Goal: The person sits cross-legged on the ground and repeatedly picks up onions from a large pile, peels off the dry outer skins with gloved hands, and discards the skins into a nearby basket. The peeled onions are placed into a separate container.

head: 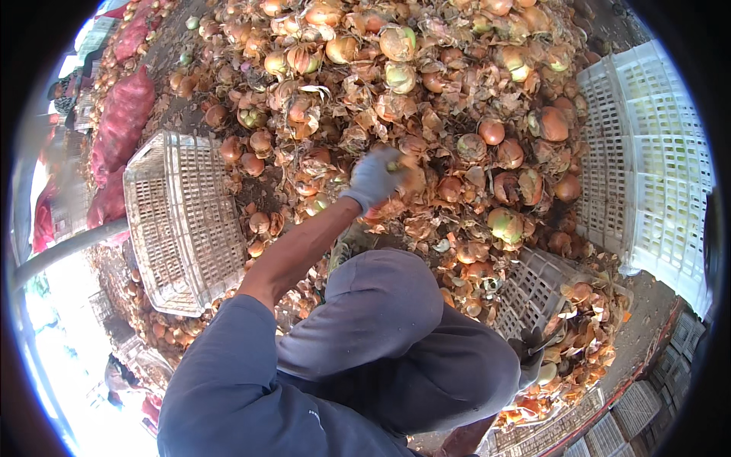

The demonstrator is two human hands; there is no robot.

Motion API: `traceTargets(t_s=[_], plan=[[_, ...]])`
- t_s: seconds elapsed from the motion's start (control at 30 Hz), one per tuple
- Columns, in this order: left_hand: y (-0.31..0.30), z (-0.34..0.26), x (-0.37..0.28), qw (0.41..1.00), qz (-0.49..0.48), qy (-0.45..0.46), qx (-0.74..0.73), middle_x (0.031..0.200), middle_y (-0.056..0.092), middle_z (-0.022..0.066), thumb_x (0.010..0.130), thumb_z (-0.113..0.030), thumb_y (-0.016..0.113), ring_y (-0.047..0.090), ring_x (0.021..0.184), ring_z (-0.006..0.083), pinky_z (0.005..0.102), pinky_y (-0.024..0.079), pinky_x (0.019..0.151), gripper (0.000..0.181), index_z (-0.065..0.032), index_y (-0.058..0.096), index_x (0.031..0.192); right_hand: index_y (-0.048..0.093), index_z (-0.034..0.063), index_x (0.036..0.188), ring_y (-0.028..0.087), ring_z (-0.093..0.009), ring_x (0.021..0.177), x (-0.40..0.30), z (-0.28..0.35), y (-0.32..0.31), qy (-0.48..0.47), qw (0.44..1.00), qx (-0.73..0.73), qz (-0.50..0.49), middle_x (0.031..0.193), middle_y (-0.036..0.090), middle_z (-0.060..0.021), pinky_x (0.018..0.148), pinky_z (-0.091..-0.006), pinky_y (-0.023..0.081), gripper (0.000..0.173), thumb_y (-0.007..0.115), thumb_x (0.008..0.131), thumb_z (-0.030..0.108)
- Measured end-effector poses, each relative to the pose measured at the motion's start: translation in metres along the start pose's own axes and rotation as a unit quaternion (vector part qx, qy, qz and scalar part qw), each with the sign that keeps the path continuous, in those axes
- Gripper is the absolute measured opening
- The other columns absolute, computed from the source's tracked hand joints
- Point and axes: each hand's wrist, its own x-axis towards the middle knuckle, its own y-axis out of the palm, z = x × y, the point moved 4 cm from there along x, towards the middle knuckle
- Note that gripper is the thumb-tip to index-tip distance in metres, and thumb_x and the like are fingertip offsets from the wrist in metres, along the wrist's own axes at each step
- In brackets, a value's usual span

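Note:
My left hand (374, 178), in a pale grey glove, reaches over the middle of the onion heap (400, 108). Its fingers are around an onion (412, 176), and both are blurred by motion. Loose dry skins and onions with papery coats lie all about it. Past my right knee, my right hand (528, 357) shows partly, in a grey glove with dark fingers. It is beside a crate (522, 294) heaped with onion skins (588, 343). Whether it holds anything is hidden.
An off-white plastic crate (183, 223) stands at left, near filled red mesh sacks (123, 123). Tall white crates (639, 154) stand at right. A metal pole (71, 251) crosses the left side, where a person (68, 94) is in the background. More crates (637, 408) lie lower right.

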Motion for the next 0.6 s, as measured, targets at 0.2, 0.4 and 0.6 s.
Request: traceTargets(t_s=[0.2, 0.4, 0.6], plan=[[-0.041, 0.104, 0.056, 0.979, -0.115, -0.159, 0.063, 0.135, 0.059, 0.0271, 0.089, -0.037, 0.078, 0.063, 0.123, 0.0405, 0.0468, 0.055, 0.100, 0.064, -0.0052, 0.056, 0.139, 0.067, 0.0021, 0.135, 0.065, -0.014, 0.096, -0.019, -0.014, -0.005, 0.041, 0.999, 0.001, -0.010, 0.112, 0.072, -0.0081, 0.079, -0.0281, 0.053, 0.047, 0.066, 0.088, -0.008], [-0.029, 0.106, 0.086, 0.971, 0.060, -0.204, 0.106, 0.150, 0.050, 0.0299, 0.077, -0.043, 0.084, 0.056, 0.134, 0.0429, 0.0464, 0.047, 0.112, 0.088, -0.0020, 0.050, 0.147, 0.066, 0.0025, 0.136, 0.064, -0.014, 0.093, -0.022, -0.016, 0.000, 0.054, 0.998, 0.010, -0.020, 0.109, 0.071, -0.0074, 0.077, -0.0276, 0.052, 0.047, 0.065, 0.090, -0.007], [-0.024, 0.099, 0.074, 0.975, 0.038, -0.203, 0.087, 0.149, 0.051, 0.0306, 0.073, -0.041, 0.087, 0.057, 0.133, 0.0425, 0.0457, 0.049, 0.110, 0.090, -0.0027, 0.050, 0.146, 0.065, 0.0029, 0.138, 0.063, -0.014, 0.090, -0.017, -0.002, 0.019, 0.043, 0.999, 0.027, -0.017, 0.107, 0.070, -0.0067, 0.076, -0.0271, 0.052, 0.047, 0.064, 0.092, -0.005]])
